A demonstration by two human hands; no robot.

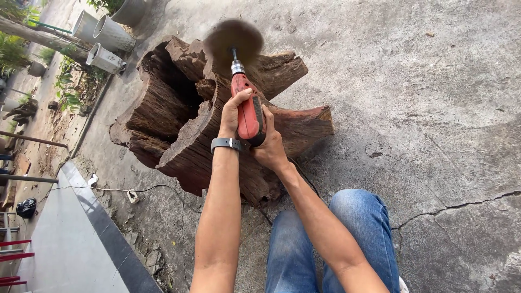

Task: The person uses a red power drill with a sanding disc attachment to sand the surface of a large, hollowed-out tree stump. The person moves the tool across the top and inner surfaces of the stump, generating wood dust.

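Gripping a red power drill (249, 111), both hands are wrapped shut around its body. The drill points away from the person, its silver chuck at the far end and a thin shaft leading into a round brush head (234, 39) that shows only as a brown blur. That blur sits at the upper edge of a large weathered tree stump (179, 146), against the jagged top of the wood.

Left hand (231, 115): fingers curled around the left side of the drill body, thumb lying along the top of the casing. A dark band (226, 143) circles the wrist. Right hand (269, 144): closed around the rear and lower part of the drill, palm against the handle; fingertips hidden behind the tool.

The stump lies on bare concrete ground (434, 97), dark reddish-brown, deeply hollowed on its left side, with ridged grain. The person's knee in blue jeans (358, 233) is just beside the stump's near end.

A thin cable (157, 188) runs across the ground left of the stump to a small white plug block (132, 196). Grey concrete pipes (108, 35) lie at the upper left, well apart from the stump. 1 crack (461, 206) crosses the concrete at right.
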